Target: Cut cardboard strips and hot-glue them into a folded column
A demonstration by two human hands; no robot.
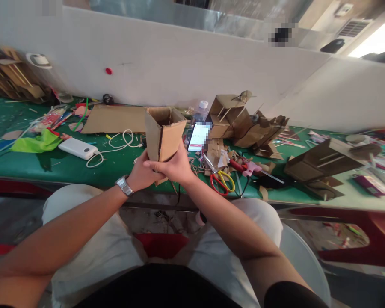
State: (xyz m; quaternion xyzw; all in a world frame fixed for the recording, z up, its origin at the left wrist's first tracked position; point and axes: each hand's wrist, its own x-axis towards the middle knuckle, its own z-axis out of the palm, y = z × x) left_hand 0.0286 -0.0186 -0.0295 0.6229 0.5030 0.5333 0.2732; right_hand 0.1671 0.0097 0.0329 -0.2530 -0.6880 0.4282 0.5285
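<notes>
Between my two hands an open-topped cardboard box (173,134) stands upright at the front of the green table, its top wider than its lower end. My left hand (145,173) wraps the box's lower left side, a metal watch on that wrist. Around the lower right side closes my right hand (176,167), its thumb reaching across the front corner towards the left hand. The fingers behind the box are hidden. To the right of the box lie a lit phone (197,136) and scissors (220,177) with red and yellow handles.
A flat cardboard sheet (114,119) and a white power bank (78,148) with a cable lie left. Rightward are cardboard constructions with sticks (324,160), a pink-nozzled glue gun (250,168) and scraps. A plastic bottle (201,112) stands near the white partition (179,64).
</notes>
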